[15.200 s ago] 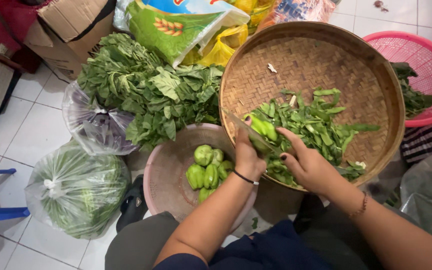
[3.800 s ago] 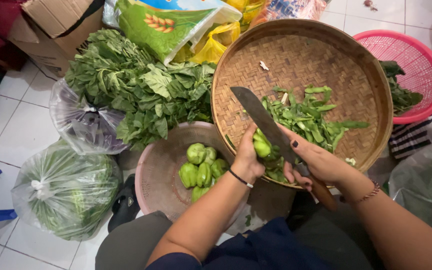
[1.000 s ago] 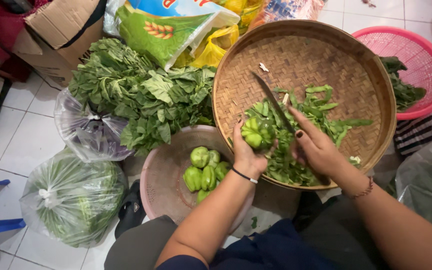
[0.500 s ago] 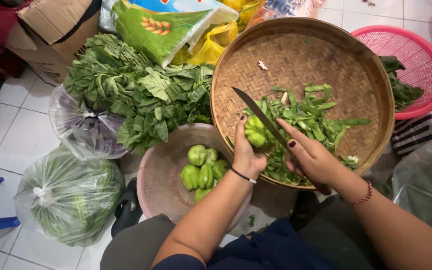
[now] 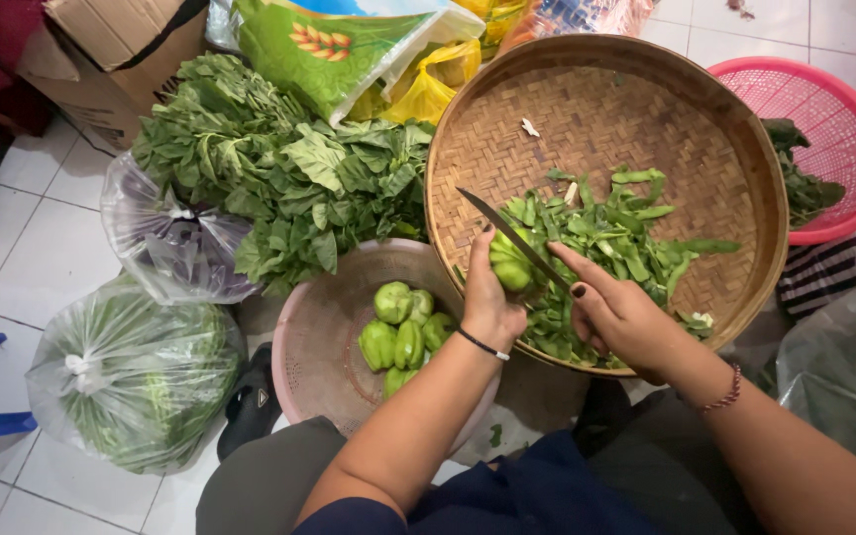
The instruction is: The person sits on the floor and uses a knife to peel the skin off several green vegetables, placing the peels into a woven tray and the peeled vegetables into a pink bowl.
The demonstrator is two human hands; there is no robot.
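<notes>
L hand (image 5: pixel 490 297) grips green veg (image 5: pixel 510 269) over woven tray (image 5: pixel 745 149) so cut strips (image 5: pixel 626 238) drop in; R hand (image 5: pixel 618 315) closed on knife (image 5: pixel 512 238), blade at veg.

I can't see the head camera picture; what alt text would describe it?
Seen from above, a left hand holds a green vegetable over a round woven tray of cut green strips while the right hand presses a knife to it. A pink bowl of whole green vegetables and a heap of leafy greens lie alongside.
</notes>
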